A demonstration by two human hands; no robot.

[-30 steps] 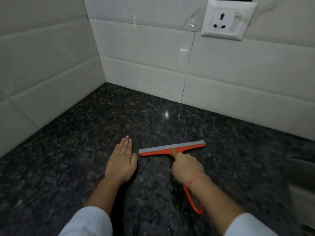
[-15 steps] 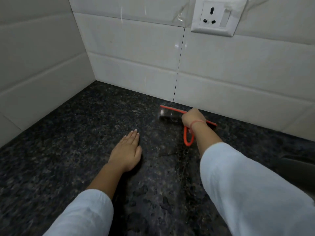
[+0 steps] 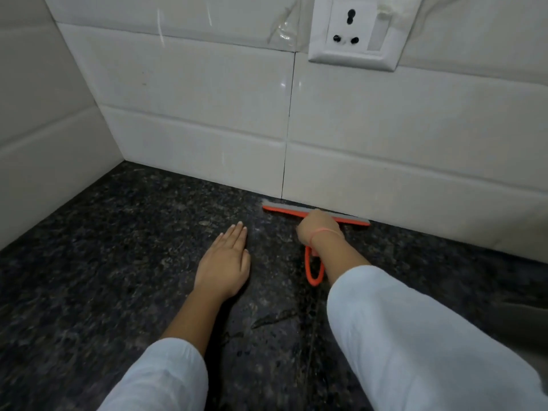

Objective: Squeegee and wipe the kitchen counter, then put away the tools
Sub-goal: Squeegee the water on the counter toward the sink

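Head view. Your right hand (image 3: 321, 229) is curled around the handle of the orange squeegee (image 3: 284, 211), gripping it just behind the blade; the handle's loop shows below your wrist. The grey-edged blade lies on the dark speckled surface (image 3: 118, 262) at the foot of the white tiled wall (image 3: 207, 114) and runs along it; whether it touches the tiles cannot be told. Your left hand (image 3: 225, 262) lies flat on the surface, fingers straight and together, holding nothing, left of the squeegee and apart from it. An orange thread (image 3: 326, 232) circles your right wrist. A white socket plate (image 3: 355, 34) sits on the wall above the squeegee.
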